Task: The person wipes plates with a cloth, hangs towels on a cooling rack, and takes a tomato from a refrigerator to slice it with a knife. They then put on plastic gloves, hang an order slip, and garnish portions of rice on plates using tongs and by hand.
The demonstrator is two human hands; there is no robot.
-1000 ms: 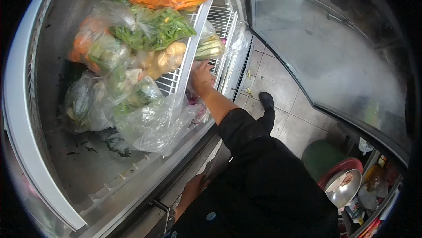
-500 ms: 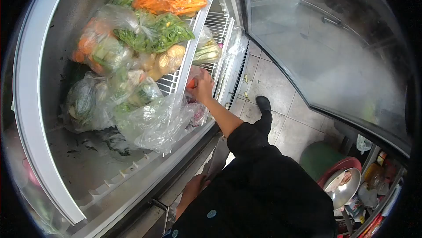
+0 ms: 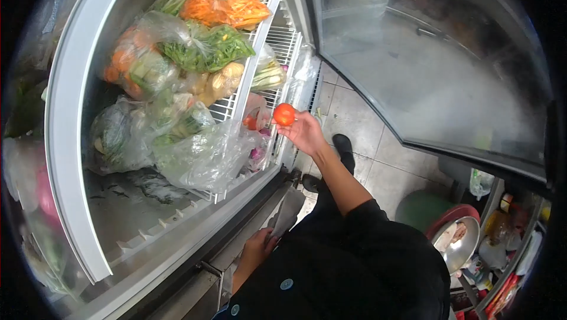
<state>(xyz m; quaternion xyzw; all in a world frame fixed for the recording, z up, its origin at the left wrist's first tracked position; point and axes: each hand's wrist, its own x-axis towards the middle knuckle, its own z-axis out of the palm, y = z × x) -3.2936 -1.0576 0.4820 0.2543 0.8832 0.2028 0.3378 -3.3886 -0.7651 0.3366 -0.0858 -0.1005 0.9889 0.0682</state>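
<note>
My right hand (image 3: pixel 304 134) holds a red tomato (image 3: pixel 284 114) between its fingertips, just outside the shelves of an open fridge. On the lower shelf behind it lies a plastic bag with another tomato (image 3: pixel 250 123), beside purple onions (image 3: pixel 256 153). Lower down, my left hand (image 3: pixel 255 252) is closed on a flat grey object (image 3: pixel 289 211) that looks like a cleaver; its handle is hidden in the fingers. Bagged vegetables fill the upper shelf: shredded carrot (image 3: pixel 227 7), green leaves (image 3: pixel 207 47) and a large clear bag (image 3: pixel 204 157).
The fogged glass door (image 3: pixel 425 78) stands open at the right. A white fridge edge (image 3: pixel 65 119) curves down the left. At the lower right are a metal bowl (image 3: pixel 460 243) on a red basin, a green round container (image 3: pixel 416 211) and a rack of packages. Dark shoes show on the tiled floor.
My right hand has come out of the lower shelf, moving right and down, with the tomato now in its fingers. My left hand keeps hold of the grey object. The view has shifted slightly.
</note>
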